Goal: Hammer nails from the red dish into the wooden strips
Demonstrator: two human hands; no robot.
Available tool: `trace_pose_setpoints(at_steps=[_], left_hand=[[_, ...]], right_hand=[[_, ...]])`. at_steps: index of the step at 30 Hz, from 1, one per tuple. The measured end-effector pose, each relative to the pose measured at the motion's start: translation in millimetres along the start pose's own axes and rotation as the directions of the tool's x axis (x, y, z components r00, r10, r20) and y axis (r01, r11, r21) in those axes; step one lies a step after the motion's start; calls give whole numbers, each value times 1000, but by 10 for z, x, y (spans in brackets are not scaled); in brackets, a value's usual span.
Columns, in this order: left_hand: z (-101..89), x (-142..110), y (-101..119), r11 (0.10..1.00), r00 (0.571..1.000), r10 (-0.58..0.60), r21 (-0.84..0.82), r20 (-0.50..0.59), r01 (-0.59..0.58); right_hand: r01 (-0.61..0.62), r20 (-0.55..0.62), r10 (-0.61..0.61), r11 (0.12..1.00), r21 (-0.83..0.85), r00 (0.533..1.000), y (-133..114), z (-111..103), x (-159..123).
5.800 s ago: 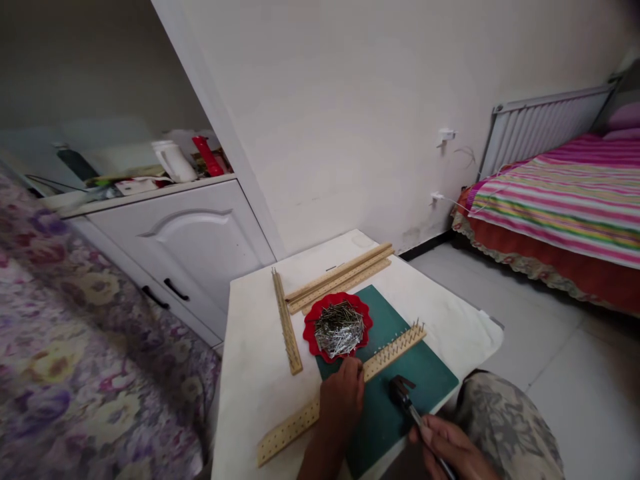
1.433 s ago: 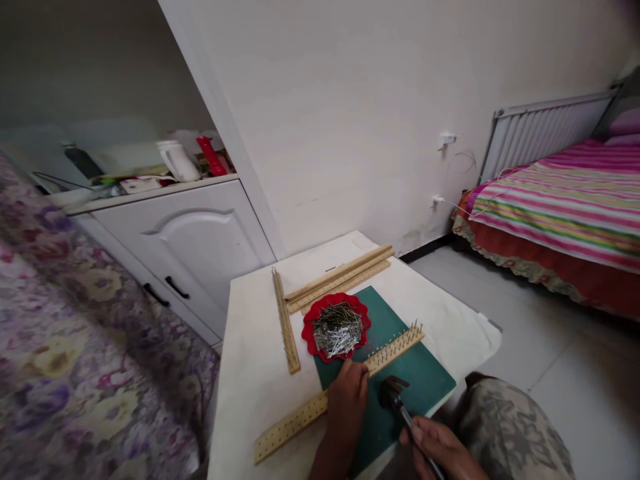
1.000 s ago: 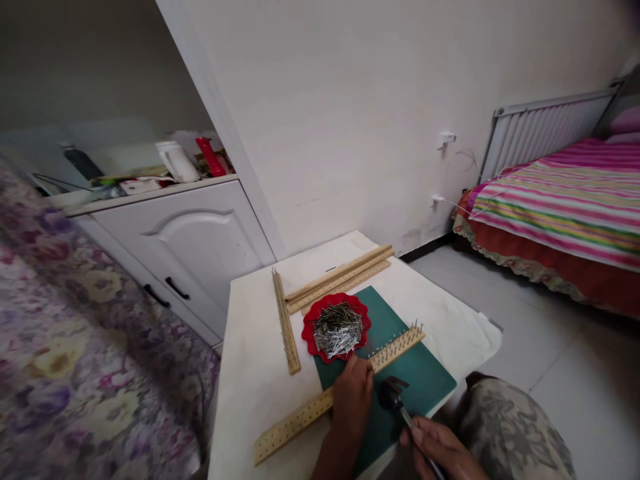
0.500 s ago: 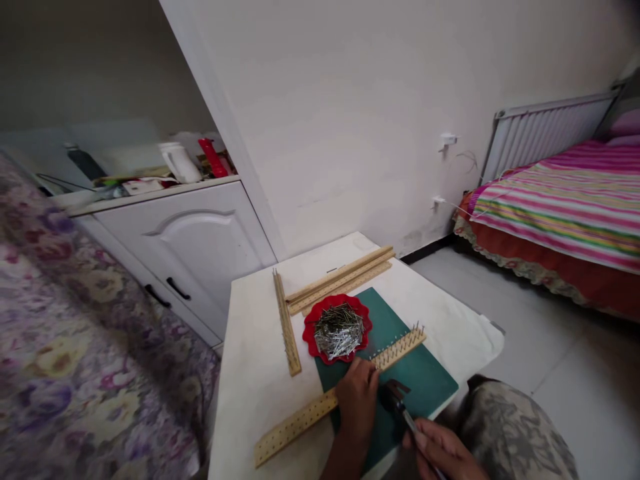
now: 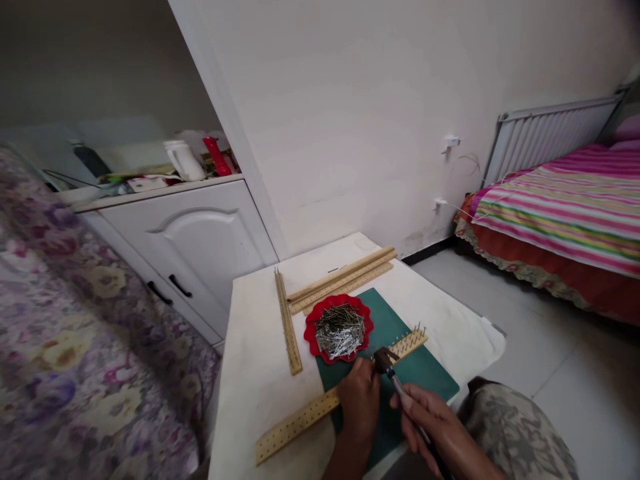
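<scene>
A long wooden strip (image 5: 300,423) with rows of holes lies slantwise across a green cutting mat (image 5: 425,373); nails stand upright in its far end. My left hand (image 5: 361,399) rests on the strip's middle with fingers pinched together, what they hold too small to make out. My right hand (image 5: 433,423) grips the handle of a small hammer (image 5: 385,361), whose dark head sits over the strip right beside my left fingertips. A red scalloped dish (image 5: 313,330) full of loose nails stands just behind my left hand.
More wooden strips lie on the white table (image 5: 250,373): one (image 5: 287,320) at the left, two (image 5: 343,279) at the back. A white cabinet (image 5: 195,240) stands behind, a floral sofa (image 5: 75,333) left, a striped bed (image 5: 560,213) right. My knee (image 5: 515,427) is at the table's near corner.
My right hand has swung the hammer up and forward, from the mat beside the strip onto the strip next to my left fingers. My left hand crept a little right along the strip.
</scene>
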State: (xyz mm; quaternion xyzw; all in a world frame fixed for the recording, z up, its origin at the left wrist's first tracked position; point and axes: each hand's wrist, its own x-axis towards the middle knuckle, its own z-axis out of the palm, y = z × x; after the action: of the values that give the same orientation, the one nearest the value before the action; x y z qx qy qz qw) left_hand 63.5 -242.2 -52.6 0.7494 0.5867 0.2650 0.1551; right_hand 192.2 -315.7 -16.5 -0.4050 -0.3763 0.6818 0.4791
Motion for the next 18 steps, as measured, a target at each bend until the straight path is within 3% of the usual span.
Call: trace_pose_setpoints(at_steps=[9, 14, 18], left_hand=[[-13, 8, 11, 999, 1000, -12, 35, 13, 12], [-48, -6, 11, 996, 998, 53, -70, 17, -51], [-86, -34, -28, 989, 997, 72, -127, 9, -70]], right_hand=[[0, -7, -1, 1000, -28, 1000, 5, 18, 1], [-20, -36, 19, 999, -26, 999, -11, -19, -103], [-67, -76, 65, 997, -28, 995, 163, -94, -185]])
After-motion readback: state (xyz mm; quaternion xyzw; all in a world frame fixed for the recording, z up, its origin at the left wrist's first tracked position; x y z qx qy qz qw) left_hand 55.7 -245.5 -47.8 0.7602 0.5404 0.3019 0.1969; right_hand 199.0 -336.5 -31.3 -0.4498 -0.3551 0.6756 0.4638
